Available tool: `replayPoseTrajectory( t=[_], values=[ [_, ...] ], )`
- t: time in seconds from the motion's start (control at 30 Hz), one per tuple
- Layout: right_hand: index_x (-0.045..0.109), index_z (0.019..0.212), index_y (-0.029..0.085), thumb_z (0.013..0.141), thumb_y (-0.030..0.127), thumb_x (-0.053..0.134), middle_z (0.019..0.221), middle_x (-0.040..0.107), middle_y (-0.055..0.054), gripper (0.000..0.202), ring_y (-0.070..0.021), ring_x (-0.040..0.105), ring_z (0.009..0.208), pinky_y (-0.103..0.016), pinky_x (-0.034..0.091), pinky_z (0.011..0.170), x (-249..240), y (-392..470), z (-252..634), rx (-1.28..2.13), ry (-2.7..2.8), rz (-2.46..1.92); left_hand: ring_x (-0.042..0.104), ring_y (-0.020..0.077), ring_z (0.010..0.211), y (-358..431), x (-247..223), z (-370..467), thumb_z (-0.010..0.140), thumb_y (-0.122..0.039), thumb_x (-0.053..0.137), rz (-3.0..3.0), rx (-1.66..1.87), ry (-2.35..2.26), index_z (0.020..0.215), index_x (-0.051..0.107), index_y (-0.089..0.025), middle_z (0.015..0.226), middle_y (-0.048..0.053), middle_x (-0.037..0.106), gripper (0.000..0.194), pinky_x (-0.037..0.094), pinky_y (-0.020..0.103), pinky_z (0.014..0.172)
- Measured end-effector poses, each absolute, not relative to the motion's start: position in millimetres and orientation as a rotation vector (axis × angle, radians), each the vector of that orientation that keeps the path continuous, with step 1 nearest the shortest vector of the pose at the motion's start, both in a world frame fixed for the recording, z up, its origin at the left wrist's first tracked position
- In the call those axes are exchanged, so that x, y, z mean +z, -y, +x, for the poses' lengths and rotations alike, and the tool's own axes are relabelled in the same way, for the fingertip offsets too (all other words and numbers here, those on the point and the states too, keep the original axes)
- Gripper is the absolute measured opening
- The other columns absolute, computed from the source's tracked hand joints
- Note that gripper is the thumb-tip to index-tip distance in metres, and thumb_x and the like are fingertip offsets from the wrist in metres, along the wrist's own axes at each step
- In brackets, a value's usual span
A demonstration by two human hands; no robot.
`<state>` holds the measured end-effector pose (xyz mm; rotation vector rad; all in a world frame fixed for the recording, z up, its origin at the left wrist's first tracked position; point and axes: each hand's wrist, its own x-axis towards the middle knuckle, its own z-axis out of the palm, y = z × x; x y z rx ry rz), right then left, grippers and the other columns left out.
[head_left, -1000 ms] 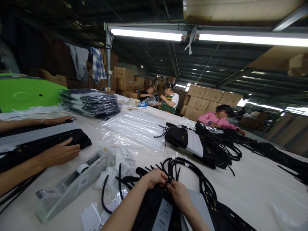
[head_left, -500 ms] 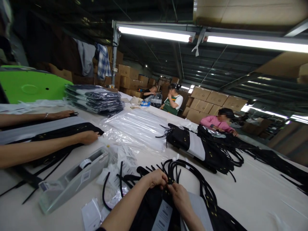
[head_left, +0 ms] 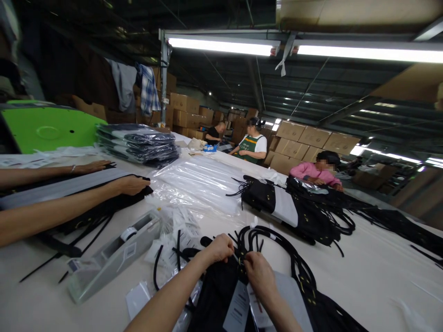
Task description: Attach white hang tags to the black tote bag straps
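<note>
Black strap garment (head_left: 221,295) lies limp on the table (head_left: 363,276), just right of the tape dispenser (head_left: 114,256). Left hand (head_left: 219,249) and right hand (head_left: 258,272) both pinch its strap bundle (head_left: 277,244). Looks soft, light, tangle-prone; best gripped at strap roots.

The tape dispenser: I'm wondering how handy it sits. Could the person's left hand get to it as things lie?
Probably yes. The tape dispenser lies left of the left hand, with only small white packets and a black strap between. But the hand is busy pinching the black garment.
</note>
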<state>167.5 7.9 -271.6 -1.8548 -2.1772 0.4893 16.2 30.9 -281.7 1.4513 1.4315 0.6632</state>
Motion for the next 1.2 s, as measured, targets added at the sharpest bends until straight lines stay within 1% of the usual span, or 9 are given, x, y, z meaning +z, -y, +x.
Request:
replayPoseTrajectory(
  t=[0.07,0.17,0.37,0.6,0.77,0.9,1.0,1.1,1.2],
  values=[
    [0.062,0.087,0.019,0.081,0.019,0.042,0.096,0.059,-0.007,0.022,-0.0185,0.051,0.095,-0.024,0.035,0.079,-271.5,-9.5,162.5,0.477,2.217,-1.778,0.047,0.0085,0.038,-30.9,-280.8,14.2,0.056,-0.004,0.047,1.493,0.664,-1.430,0.058,0.060,-0.012,0.036,-0.006,0.043,0.016,0.035,0.018,0.043],
    [0.065,0.091,0.019,0.079,0.017,0.045,0.100,0.058,-0.007,0.023,-0.0189,0.049,0.098,-0.024,0.034,0.083,-273.7,-14.5,156.0,0.514,2.284,-1.690,0.049,0.0092,0.040,-29.8,-277.7,12.2,0.057,-0.006,0.047,1.527,0.650,-1.435,0.061,0.061,-0.012,0.039,-0.006,0.045,0.016,0.036,0.018,0.043],
    [0.066,0.078,0.017,0.078,0.016,0.046,0.092,0.060,-0.007,0.020,-0.0197,0.050,0.094,-0.026,0.034,0.080,-284.1,-24.6,150.3,0.577,2.305,-1.664,0.048,0.0092,0.040,-27.8,-272.8,9.3,0.058,-0.006,0.048,1.552,0.607,-1.472,0.064,0.062,-0.012,0.038,-0.006,0.044,0.016,0.037,0.018,0.044],
    [0.063,0.077,0.017,0.080,0.017,0.044,0.084,0.060,-0.005,0.019,-0.0180,0.054,0.087,-0.024,0.037,0.073,-286.4,-27.3,151.3,0.611,2.216,-1.718,0.045,0.0084,0.038,-32.2,-283.1,6.1,0.064,-0.012,0.048,1.573,0.579,-1.498,0.064,0.063,-0.012,0.037,-0.006,0.043,0.015,0.036,0.018,0.044],
    [0.060,0.077,0.017,0.080,0.018,0.042,0.082,0.060,-0.004,0.019,-0.0164,0.055,0.083,-0.022,0.037,0.068,-287.5,-28.3,151.9,0.646,2.190,-1.727,0.045,0.0069,0.040,-33.6,-290.0,10.8,0.060,-0.013,0.055,1.572,0.614,-1.421,0.074,0.066,-0.015,0.050,-0.006,0.052,0.018,0.035,0.018,0.044],
    [0.059,0.078,0.017,0.080,0.018,0.040,0.083,0.060,-0.005,0.019,-0.0162,0.055,0.084,-0.022,0.038,0.070,-285.8,-27.0,156.1,0.647,2.184,-1.728,0.043,0.0068,0.041,-32.2,-290.2,16.4,0.060,-0.012,0.053,1.517,0.665,-1.415,0.065,0.066,-0.016,0.044,-0.006,0.048,0.014,0.035,0.018,0.046],
    [0.058,0.086,0.016,0.077,0.020,0.045,0.092,0.059,-0.007,0.016,-0.0196,0.052,0.092,-0.026,0.037,0.077,-280.2,-15.4,167.0,0.588,2.176,-1.753,0.044,0.0080,0.040,-29.8,-288.1,16.9,0.059,-0.012,0.053,1.433,0.720,-1.397,0.059,0.063,-0.014,0.039,-0.007,0.044,0.011,0.032,0.019,0.044],
    [0.054,0.096,0.015,0.072,0.026,0.051,0.098,0.057,-0.010,0.027,-0.0256,0.049,0.096,-0.032,0.036,0.080,-275.6,4.1,180.8,0.541,2.191,-1.865,0.042,0.0075,0.037,-26.0,-284.1,16.2,0.057,-0.012,0.052,1.310,0.794,-1.354,0.056,0.059,-0.012,0.036,-0.006,0.044,0.007,0.028,0.018,0.041],
    [0.051,0.103,0.013,0.070,0.029,0.052,0.104,0.056,-0.012,0.037,-0.0262,0.051,0.097,-0.034,0.036,0.079,-275.8,18.8,188.9,0.627,2.162,-1.964,0.042,0.0066,0.037,-21.3,-279.0,19.3,0.056,-0.015,0.052,1.193,0.866,-1.282,0.053,0.055,-0.012,0.037,-0.005,0.045,0.005,0.024,0.018,0.038]
  ],
)
